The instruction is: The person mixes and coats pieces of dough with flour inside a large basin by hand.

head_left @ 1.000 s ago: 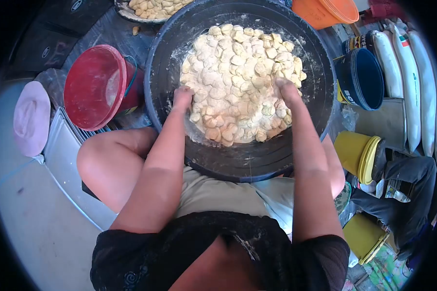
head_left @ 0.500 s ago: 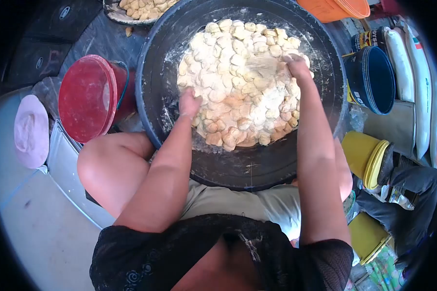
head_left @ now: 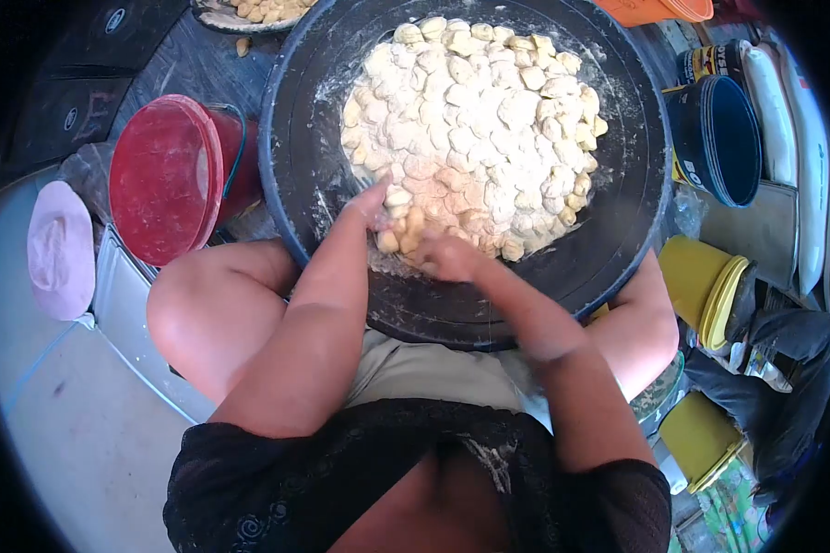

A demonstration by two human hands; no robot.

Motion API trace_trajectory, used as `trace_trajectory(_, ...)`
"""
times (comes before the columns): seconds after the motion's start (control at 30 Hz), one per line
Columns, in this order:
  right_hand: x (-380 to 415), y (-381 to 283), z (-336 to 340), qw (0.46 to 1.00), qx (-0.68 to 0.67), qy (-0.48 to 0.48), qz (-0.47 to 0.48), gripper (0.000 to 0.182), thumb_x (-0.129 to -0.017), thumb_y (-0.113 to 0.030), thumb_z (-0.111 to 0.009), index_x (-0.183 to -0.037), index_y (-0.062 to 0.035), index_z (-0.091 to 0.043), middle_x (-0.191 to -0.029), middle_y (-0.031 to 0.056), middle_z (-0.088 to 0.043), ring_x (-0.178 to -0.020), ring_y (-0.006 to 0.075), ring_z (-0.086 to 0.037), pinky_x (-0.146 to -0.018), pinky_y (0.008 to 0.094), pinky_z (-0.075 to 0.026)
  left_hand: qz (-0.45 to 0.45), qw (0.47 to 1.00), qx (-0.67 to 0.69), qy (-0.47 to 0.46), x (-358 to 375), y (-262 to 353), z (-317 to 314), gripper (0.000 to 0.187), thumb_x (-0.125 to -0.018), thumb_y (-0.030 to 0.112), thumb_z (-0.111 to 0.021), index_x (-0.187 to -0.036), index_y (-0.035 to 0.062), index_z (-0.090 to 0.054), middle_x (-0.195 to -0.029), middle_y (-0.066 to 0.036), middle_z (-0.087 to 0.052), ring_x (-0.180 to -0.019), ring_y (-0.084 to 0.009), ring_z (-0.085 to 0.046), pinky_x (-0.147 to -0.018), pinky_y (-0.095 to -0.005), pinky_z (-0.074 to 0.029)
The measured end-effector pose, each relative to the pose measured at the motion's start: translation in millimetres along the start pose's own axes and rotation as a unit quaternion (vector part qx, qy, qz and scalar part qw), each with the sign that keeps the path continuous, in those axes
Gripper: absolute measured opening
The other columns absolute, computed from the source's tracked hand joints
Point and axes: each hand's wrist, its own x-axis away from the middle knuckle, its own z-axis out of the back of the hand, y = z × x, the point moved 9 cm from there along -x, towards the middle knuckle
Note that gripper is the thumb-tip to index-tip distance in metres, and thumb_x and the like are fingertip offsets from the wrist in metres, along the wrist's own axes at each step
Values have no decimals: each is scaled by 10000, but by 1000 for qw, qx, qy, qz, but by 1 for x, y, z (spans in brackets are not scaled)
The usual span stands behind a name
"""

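A pile of lumpy, pale dough pieces (head_left: 475,120), dusted with flour, fills the middle of a large round black basin (head_left: 618,217). My left hand (head_left: 373,203) is at the pile's near-left edge, slightly blurred, its palm side against several pieces and its fingers partly hidden. Close to it on the right, my right hand (head_left: 447,256) has its fingers curled at the pile's near edge, against yellowish pieces lying between the two hands. Motion smears its fingertips.
A red bucket (head_left: 161,180) stands left of the basin, near a pink hat (head_left: 60,249). On the right are a dark blue bucket (head_left: 733,143), yellow buckets (head_left: 692,286) and white sacks (head_left: 770,115). Another person's dark-trousered leg (head_left: 788,332) shows at the right.
My right hand has moved from the pile's far right side to its near edge, beside my left hand. My left hand has shifted slightly nearer. More flour-covered pieces show on the right.
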Motion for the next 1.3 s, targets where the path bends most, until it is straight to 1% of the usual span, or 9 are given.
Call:
trace_trajectory(0.07,33,44,49,980,-83,86,-157,363,-797,-402,-649,-955,-76,-664,-1173,149,-581,-1006,375,-562,-902,399,-464,-16,993,-100,-54,-19,-6,-4,749,-776,636,-602,-1156,-10,-591,-1265,-276,-511,-1093,-286,-542,-943,-441,-428)
trace_trajectory(0.13,60,76,60,932,-60,129,-334,480,-828,-478,-585,-1096,-80,-604,-1162,178,-593,-1042,370,-569,-920,396,-456,-158,952,-260,32,-20,17,0,722,-773,642,-599,-1107,1,-622,-1230,-242,-550,-1045,-265,-567,-904,-428,-450)
trace_trajectory(0.3,57,80,-27,815,-62,92,-569,898,-832,-625,-520,-1420,12,-288,-1423,232,-373,-1288,339,-408,-1045,435,-341,-66,994,90,-9,10,-3,-18,790,-848,729,-339,-1317,116,-512,-1296,-108,-557,-1123,-303,-554,-931,-505,-433)
trace_trajectory(0.47,-25,11,-46,680,-644,109,-335,556,-891,-343,-583,-1332,-34,-446,-1301,207,-507,-1053,293,-570,-867,353,-481,-28,989,63,-132,32,-3,-54,750,-893,699,-286,-1317,123,-511,-1283,-120,-560,-1163,-273,-538,-986,-448,-420)
trace_trajectory(0.67,-39,45,134,903,-221,259,-260,480,-876,-270,-619,-1273,-23,-511,-1246,203,-554,-1128,293,-553,-956,401,-436,-66,973,39,-218,31,21,-63,495,-874,527,-563,-1159,122,-577,-949,-108,-666,-823,-231,-643,-656,-351,-544)
trace_trajectory(0.93,-124,64,275,818,373,391,-197,522,-803,-380,-654,-1248,-129,-550,-1341,129,-463,-1237,335,-422,-1003,575,-333,-330,855,-401,17,95,179,-16,357,-688,193,-722,-1018,74,-654,-966,-93,-642,-971,-194,-571,-864,-299,-442)
trace_trajectory(1.0,-145,76,251,862,339,346,-149,507,-825,-354,-630,-1262,-125,-513,-1273,161,-522,-1197,350,-475,-981,492,-393,-372,870,-296,130,106,212,5,354,-703,150,-709,-1044,74,-654,-1060,-110,-628,-1023,-209,-567,-899,-305,-440)
trace_trajectory(1.2,-117,26,182,980,65,184,-40,253,-849,-161,-542,-1084,-75,-580,-989,193,-635,-936,325,-623,-838,400,-479,-687,630,-278,233,120,276,-56,523,-773,-36,-512,-1280,89,-538,-1308,-163,-505,-1184,-332,-497,-1026,-374,-384)
trace_trajectory(1.3,-100,3,175,997,43,40,56,298,-839,-216,-586,-1106,-85,-577,-966,192,-636,-934,335,-622,-858,409,-472,-612,630,-398,264,106,289,-75,657,-759,-61,-490,-1372,174,-451,-1282,-127,-501,-1210,-343,-461,-1032,-377,-377)
